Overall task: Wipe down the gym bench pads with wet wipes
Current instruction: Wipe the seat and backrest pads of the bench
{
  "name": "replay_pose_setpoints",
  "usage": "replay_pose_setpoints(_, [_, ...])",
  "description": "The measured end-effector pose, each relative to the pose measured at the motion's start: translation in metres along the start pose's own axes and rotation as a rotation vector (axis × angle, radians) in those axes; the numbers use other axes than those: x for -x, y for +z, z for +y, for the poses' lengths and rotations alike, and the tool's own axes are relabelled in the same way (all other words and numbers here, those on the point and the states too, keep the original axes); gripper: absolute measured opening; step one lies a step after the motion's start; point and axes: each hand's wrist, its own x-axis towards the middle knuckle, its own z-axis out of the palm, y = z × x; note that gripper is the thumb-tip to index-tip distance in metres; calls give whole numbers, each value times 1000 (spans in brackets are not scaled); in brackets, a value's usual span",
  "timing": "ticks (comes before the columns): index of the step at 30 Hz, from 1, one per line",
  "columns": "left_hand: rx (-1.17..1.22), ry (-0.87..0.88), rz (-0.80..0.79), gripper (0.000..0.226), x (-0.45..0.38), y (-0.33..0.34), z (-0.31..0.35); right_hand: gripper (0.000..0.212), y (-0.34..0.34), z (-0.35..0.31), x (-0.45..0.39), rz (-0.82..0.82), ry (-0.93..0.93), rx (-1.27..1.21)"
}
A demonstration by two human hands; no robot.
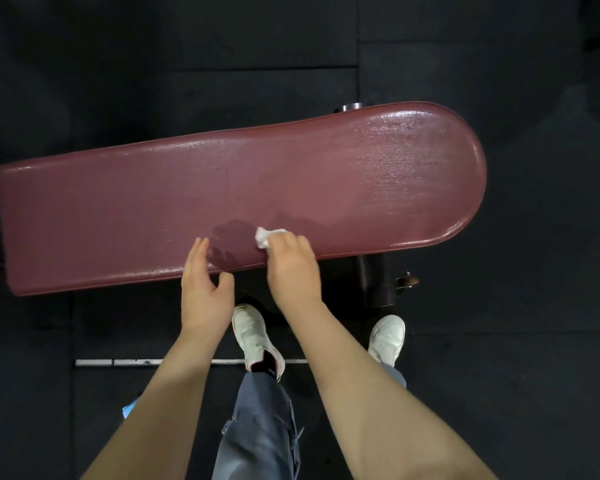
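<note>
A long maroon bench pad (222, 188) lies across the view, rounded at its right end, where the surface shines wet. My right hand (291, 265) grips a crumpled white wet wipe (265, 237) and presses it on the pad near the front edge. A small damp patch shows just left of the wipe. My left hand (205, 285) hovers at the pad's front edge with fingers straight and thumb apart, holding nothing.
The bench's dark metal post (374, 282) with a knob stands under the pad's right part. Black rubber floor tiles (499, 375) surround the bench. My white shoes (253, 336) stand close to it, over a pale floor strip (118, 362).
</note>
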Motion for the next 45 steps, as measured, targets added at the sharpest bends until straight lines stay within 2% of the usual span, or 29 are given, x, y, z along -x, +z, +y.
replay_pose_setpoints(3, [45, -40, 12, 65, -1, -9, -9, 34, 16, -26, -20, -454, -278, 172])
replay_pose_setpoints(4, [54, -54, 13, 65, -2, -13, -13, 30, 20, -28, -24, -533, -383, 227])
replay_pose_setpoints(7, [57, -63, 13, 63, -5, -20, -19, 22, 19, -20, -31, -630, -594, 298])
replay_pose_setpoints(10, [34, -30, -26, 64, -5, -22, -20, 29, 2, 3, -53, -629, -704, 308])
replay_pose_setpoints(13, [-10, 59, -86, 65, -8, -21, -22, 31, -22, 13, -113, -438, -621, 289])
replay_pose_setpoints(15, [-29, 110, -138, 65, -8, -16, -19, 25, -42, 13, -161, -246, -494, 377])
replay_pose_setpoints(17, [-40, 154, -175, 65, -7, -10, -13, 22, -58, 16, -209, -85, -222, 462])
replay_pose_setpoints(18, [-50, 175, -190, 65, -6, -7, -10, 22, -62, 15, -220, -32, -73, 489])
replay_pose_setpoints(19, [-57, 190, -200, 64, -6, -5, -8, 21, -61, 12, -220, -11, -13, 491])
replay_pose_setpoints(20, [-61, 194, -203, 64, -6, -2, -6, 19, -57, 9, -212, -27, -69, 452])
replay_pose_setpoints(21, [-59, 185, -200, 64, -7, 0, -4, 17, -52, 7, -194, -106, -230, 378])
replay_pose_setpoints(23, [-52, 161, -183, 64, -10, 3, 0, 15, -55, 12, -138, -469, -595, 217])
replay_pose_setpoints(25, [-57, 151, -168, 64, -13, 6, 3, 15, -67, 27, -86, -805, -830, 286])
replay_pose_setpoints(27, [-103, 166, -178, 65, -15, 10, 5, 14, -78, 42, -78, -953, -995, 449])
replay_pose_setpoints(29, [-168, 207, -208, 64, -15, 15, 6, 11, -87, 31, -110, -957, -895, 537])
replay_pose_setpoints(32, [-230, 232, -234, 65, -12, 21, 7, 8, -94, 23, -188, -581, -619, 432])
replay_pose_setpoints(34, [-250, 241, -236, 65, -8, 25, 9, 4, -104, 26, -216, -348, -357, 564])
replay_pose_setpoints(35, [-255, 243, -235, 65, -5, 28, 11, 6, -105, 31, -215, -269, -322, 586])
replay_pose_setpoints(37, [-257, 245, -228, 65, 0, 33, 14, 5, -111, 34, -186, -416, -452, 520])
replay_pose_setpoints(39, [-269, 263, -235, 66, 6, 40, 18, 8, -113, 48, -136, -696, -669, 412])
replay_pose_setpoints(40, [-281, 277, -243, 66, 9, 43, 19, 10, -116, 50, -109, -819, -769, 432])
replay_pose_setpoints(42, [-315, 306, -255, 67, 12, 50, 22, 12, -120, 67, -90, -910, -986, 530])
replay_pose_setpoints(44, [-337, 330, -274, 68, 14, 57, 24, 4, -126, 61, -119, -968, -894, 518])
replay_pose_setpoints(45, [-339, 337, -280, 69, 14, 59, 25, 5, -130, 54, -144, -865, -746, 452])
